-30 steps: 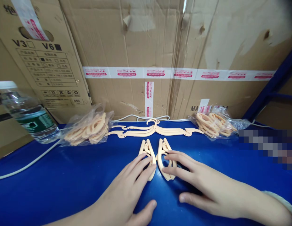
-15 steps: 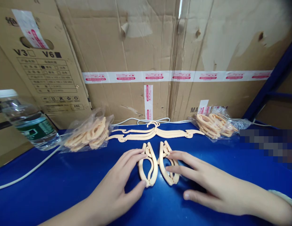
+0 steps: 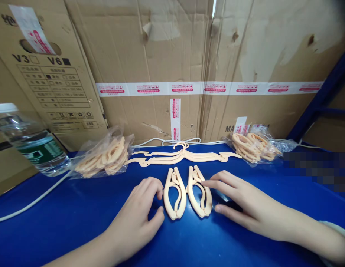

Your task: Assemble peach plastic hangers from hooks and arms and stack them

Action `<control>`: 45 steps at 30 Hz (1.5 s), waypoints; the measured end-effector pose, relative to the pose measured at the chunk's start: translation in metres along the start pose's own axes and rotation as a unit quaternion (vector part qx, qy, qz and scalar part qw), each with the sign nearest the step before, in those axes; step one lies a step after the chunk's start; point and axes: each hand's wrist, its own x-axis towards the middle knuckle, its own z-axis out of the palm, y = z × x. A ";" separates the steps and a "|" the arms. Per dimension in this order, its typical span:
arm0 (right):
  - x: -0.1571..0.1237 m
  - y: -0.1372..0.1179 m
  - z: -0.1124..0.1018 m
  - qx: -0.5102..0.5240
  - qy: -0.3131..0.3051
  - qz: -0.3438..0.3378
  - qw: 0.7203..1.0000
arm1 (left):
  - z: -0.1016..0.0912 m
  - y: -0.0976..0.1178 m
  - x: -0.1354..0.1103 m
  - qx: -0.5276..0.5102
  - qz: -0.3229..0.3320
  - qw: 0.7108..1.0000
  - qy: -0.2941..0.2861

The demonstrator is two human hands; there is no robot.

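Observation:
Two folded cream plastic hangers lie side by side on the blue tabletop (image 3: 189, 243). Just left of the left folded hanger (image 3: 167, 202) is my left hand (image 3: 140, 211), its fingers curled but thumb and fingertips apart, with nothing between them. My right hand (image 3: 241, 200) is by the right folded hanger (image 3: 192, 194); its forefinger reaches the hanger's upper right side, and its thumb is spread away below. Behind them, unfolded hangers (image 3: 202, 158) lie stretched out, their hooks together at the middle.
Clear bags of folded hangers lie at left (image 3: 112, 152) and right (image 3: 246, 146). A water bottle (image 3: 35, 148) stands at far left. A white cable (image 3: 30, 205) runs along the left and back. Cardboard boxes (image 3: 150, 118) wall off the rear.
My left hand has drawn back leftward off the left folded hanger, its fingers curling. My right hand has shifted slightly right, off most of the right one. The hangers have stayed in place.

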 end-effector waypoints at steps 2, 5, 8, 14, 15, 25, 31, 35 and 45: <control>-0.001 0.001 0.000 0.003 0.002 -0.005 1.000 | 0.000 0.000 0.000 0.006 0.001 1.000 -0.008; -0.002 0.002 0.000 0.009 0.000 -0.011 1.000 | -0.001 0.002 -0.001 0.012 0.005 1.000 -0.021; -0.001 0.002 -0.001 0.009 0.003 -0.017 1.000 | -0.002 0.003 -0.001 0.014 0.007 1.000 -0.023; 0.000 0.001 -0.001 0.012 0.012 -0.020 1.000 | -0.003 0.003 -0.001 0.005 0.012 1.000 -0.018; 0.000 0.001 -0.001 0.012 0.012 -0.020 1.000 | -0.003 0.003 -0.001 0.005 0.012 1.000 -0.018; -0.001 0.004 0.002 0.009 0.010 -0.011 1.000 | -0.004 0.004 0.000 -0.004 0.012 1.000 -0.023; -0.001 0.005 0.003 0.008 0.010 -0.011 1.000 | -0.003 0.003 0.000 -0.004 0.012 1.000 -0.024; -0.002 0.005 0.003 0.007 0.011 -0.013 1.000 | -0.003 0.004 -0.001 -0.003 0.012 1.000 -0.022; 0.000 0.004 0.002 0.011 0.007 -0.007 1.000 | -0.003 0.002 0.000 -0.002 0.013 1.000 -0.009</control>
